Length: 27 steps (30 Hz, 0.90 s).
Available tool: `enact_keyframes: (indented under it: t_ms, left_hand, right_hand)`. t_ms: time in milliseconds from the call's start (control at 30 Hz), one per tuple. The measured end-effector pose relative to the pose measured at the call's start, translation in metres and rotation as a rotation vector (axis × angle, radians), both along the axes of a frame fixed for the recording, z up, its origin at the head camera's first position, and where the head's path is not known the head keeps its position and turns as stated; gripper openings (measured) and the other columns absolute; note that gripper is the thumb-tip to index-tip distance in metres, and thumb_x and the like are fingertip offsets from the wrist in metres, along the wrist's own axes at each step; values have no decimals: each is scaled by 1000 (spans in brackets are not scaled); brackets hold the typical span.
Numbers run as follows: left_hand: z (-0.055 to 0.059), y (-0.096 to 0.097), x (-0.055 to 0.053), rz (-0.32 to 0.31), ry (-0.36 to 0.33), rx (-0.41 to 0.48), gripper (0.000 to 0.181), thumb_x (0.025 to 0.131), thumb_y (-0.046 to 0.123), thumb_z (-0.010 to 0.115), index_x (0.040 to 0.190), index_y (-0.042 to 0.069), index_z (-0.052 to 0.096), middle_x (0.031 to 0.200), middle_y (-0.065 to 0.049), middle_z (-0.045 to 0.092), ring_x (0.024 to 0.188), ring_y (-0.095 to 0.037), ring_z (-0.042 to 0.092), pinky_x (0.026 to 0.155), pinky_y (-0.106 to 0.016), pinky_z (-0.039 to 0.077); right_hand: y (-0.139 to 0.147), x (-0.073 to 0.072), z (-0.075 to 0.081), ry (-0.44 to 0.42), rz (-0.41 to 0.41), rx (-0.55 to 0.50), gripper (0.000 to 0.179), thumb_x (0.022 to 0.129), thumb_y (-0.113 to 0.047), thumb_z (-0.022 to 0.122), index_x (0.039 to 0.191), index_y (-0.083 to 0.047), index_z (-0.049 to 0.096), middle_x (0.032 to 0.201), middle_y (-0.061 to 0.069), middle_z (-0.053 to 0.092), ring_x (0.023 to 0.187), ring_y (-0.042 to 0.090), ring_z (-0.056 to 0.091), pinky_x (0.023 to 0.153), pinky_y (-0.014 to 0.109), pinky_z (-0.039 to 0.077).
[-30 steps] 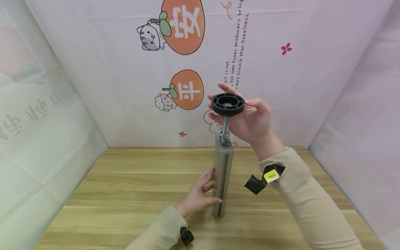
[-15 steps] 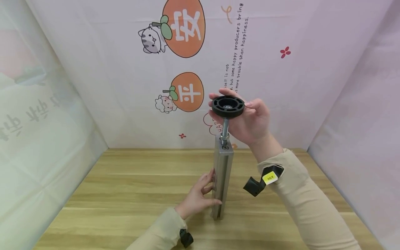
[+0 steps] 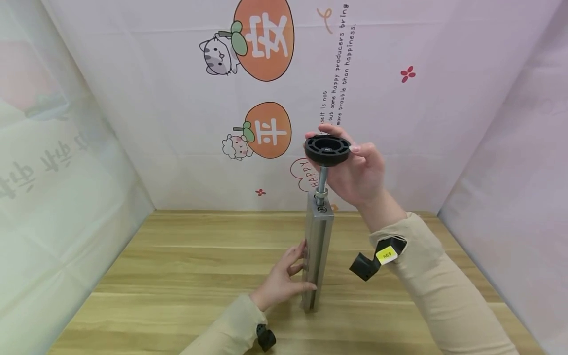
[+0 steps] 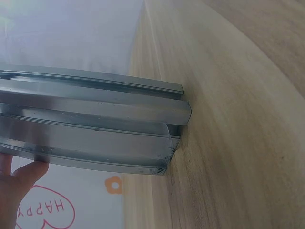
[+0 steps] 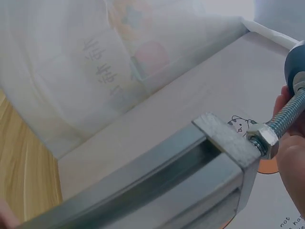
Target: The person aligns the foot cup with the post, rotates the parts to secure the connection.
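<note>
An aluminium profile (image 3: 317,256) stands upright, its lower end at the tabletop in the left wrist view. My left hand (image 3: 284,280) grips its lower part, thumb on the near side and fingers at the left. From the profile's top end plate (image 5: 228,138) rises a threaded rod (image 3: 323,178) with a hex nut (image 5: 263,137) low on it. On the rod sits a black round levelling foot (image 3: 327,154), its ribbed hollow underside facing up. My right hand (image 3: 357,170) holds the foot's rim between thumb and fingers. The foot partly hides those fingers.
A wood-grain table (image 3: 199,266) lies under the work. Behind it hangs a white printed cloth (image 3: 177,148), with cloth walls at the left (image 3: 66,197) and right (image 3: 501,148). Black camera mounts sit on the right wrist (image 3: 377,256) and left wrist (image 3: 266,337).
The right hand's fingers have drawn in closer around the foot's rim. The left hand keeps its hold on the profile, and the head view has shifted slightly.
</note>
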<state>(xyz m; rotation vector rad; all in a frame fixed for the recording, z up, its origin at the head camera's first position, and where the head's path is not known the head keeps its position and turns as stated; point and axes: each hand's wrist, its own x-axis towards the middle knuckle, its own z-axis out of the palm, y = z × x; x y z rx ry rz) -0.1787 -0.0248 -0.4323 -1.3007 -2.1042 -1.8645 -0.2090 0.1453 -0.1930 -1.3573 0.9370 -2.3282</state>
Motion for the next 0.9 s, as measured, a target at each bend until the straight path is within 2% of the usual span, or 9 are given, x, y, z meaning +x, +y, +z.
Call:
enact_keyframes:
  t_ms: [100, 233, 400, 533, 700, 900]
  left_hand:
    - [0, -1, 0, 0, 5, 2, 102, 76, -3, 73, 152, 16, 7, 138, -21, 34, 127, -10, 36, 102, -39, 44]
    - [0, -2, 0, -2, 3, 7, 106, 75, -3, 73, 152, 25, 7, 138, -21, 34, 127, -11, 37, 102, -39, 44]
    - [-1, -3, -1, 2, 0, 6, 105, 75, -3, 73, 152, 24, 7, 139, -21, 34, 127, -12, 37, 102, -40, 44]
    - [-1, -4, -1, 5, 9, 8, 103, 76, -3, 73, 152, 20, 7, 138, -22, 34, 127, -12, 37, 102, -41, 44]
    - [-1, -5, 0, 7, 18, 21, 103, 75, -4, 73, 152, 17, 8, 138, -22, 34, 127, -10, 36, 101, -40, 44]
    - [-1, -1, 0, -12, -4, 19, 103, 74, -6, 74, 152, 16, 9, 137, -22, 34, 127, -9, 35, 102, -37, 44]
  right_hand:
    - [1, 0, 0, 36, -63, 12, 40, 81, -16, 49, 121, -10, 50, 123, 11, 51, 110, 22, 48, 98, 25, 37]
    - [3, 0, -1, 99, -98, 29, 37, 85, -14, 49, 121, -9, 50, 124, 11, 51, 111, 22, 49, 98, 25, 39]
    - [6, 0, 0, 153, -204, 71, 31, 88, -12, 50, 120, -10, 52, 123, 8, 54, 112, 21, 51, 99, 25, 41]
    - [6, 3, 1, 150, -313, 93, 28, 87, -6, 50, 114, -11, 57, 119, 6, 58, 110, 20, 54, 98, 25, 44]
    - [4, 9, 4, 128, -406, 111, 33, 83, 2, 51, 111, -13, 60, 116, 4, 58, 107, 17, 55, 98, 24, 43]
    - [7, 18, 7, 119, -585, 196, 39, 79, 4, 47, 110, -15, 59, 116, 7, 53, 106, 17, 53, 94, 22, 47]
